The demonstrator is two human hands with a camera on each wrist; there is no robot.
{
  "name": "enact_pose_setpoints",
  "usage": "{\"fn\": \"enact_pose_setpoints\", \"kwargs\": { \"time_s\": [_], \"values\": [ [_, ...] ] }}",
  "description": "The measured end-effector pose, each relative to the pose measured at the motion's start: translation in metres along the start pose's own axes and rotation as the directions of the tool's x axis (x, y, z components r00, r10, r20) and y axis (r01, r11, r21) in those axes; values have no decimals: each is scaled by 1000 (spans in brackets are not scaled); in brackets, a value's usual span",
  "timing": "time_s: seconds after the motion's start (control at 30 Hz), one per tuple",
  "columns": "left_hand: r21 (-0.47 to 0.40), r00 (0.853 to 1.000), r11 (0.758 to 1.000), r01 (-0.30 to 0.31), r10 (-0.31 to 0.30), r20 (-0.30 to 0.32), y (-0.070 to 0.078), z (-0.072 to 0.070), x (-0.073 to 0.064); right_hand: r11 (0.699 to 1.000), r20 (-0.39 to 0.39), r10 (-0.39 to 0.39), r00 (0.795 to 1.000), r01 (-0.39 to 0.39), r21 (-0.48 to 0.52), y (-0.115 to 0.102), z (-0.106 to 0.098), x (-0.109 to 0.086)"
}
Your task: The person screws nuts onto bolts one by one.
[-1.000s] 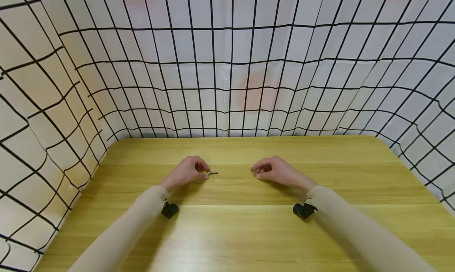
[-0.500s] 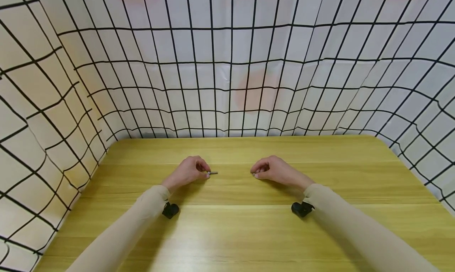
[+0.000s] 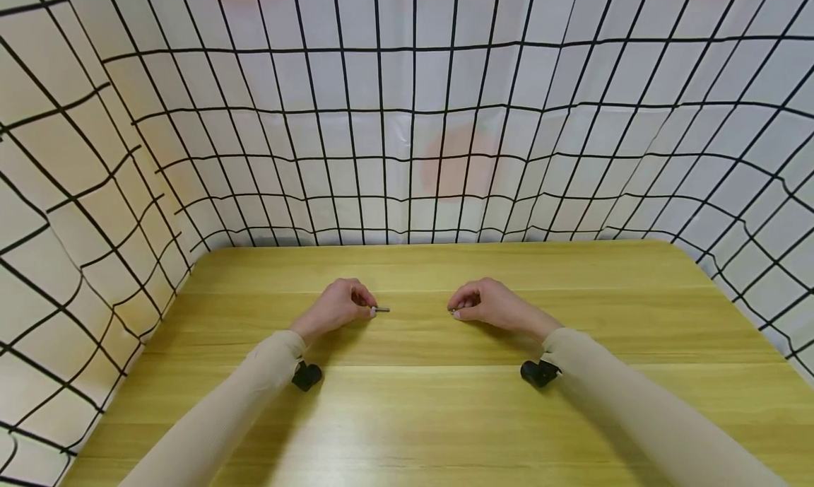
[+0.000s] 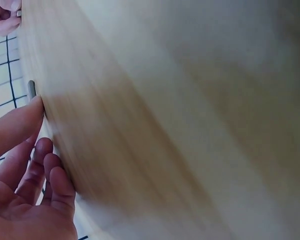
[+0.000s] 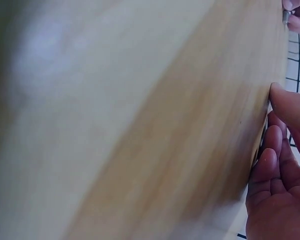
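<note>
My left hand pinches a small metal bolt between thumb and forefinger, close over the wooden table. The bolt's shank points right, toward the other hand; its head end is mostly covered by the fingertips. In the left wrist view the rounded tip of the bolt sticks out past the thumb. Across a short gap, my right hand pinches a small metal nut, largely hidden by its fingertips. The right wrist view shows the right thumb at the table surface, with the nut out of sight behind it.
The wooden table stretches under both arms. White sheeting with a black grid rises along its back and sides. A black wrist camera hangs under the left cuff, another black camera under the right.
My right hand has moved slightly left, and its thumb and forefinger have come together over the nut, covering more of it. My left hand and the bolt have hardly moved.
</note>
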State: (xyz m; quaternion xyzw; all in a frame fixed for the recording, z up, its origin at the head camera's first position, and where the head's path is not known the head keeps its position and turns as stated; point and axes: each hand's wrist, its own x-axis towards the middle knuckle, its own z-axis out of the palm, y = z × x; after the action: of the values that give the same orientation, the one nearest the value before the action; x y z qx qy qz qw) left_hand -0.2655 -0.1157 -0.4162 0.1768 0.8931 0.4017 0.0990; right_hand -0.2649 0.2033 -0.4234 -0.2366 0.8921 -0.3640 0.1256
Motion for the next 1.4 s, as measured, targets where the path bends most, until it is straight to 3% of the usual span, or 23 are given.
{"fn": "enact_pose_setpoints", "kwargs": {
  "time_s": [0.33,0.9,1.4],
  "values": [
    [7,1000,1000,19,-19,-19,2,2,-1,1000,-1,4,1000,-4,1,2,1,-1],
    [-115,996,990,85,-89,-30,6,4,-6,1000,-7,-2,1000,2,12,1,1,-2],
    [-170,985,982,79,-103,-136,5,9,-11,1000,-17,-13,1000,13,2,2,1,-2]
  ]
}}
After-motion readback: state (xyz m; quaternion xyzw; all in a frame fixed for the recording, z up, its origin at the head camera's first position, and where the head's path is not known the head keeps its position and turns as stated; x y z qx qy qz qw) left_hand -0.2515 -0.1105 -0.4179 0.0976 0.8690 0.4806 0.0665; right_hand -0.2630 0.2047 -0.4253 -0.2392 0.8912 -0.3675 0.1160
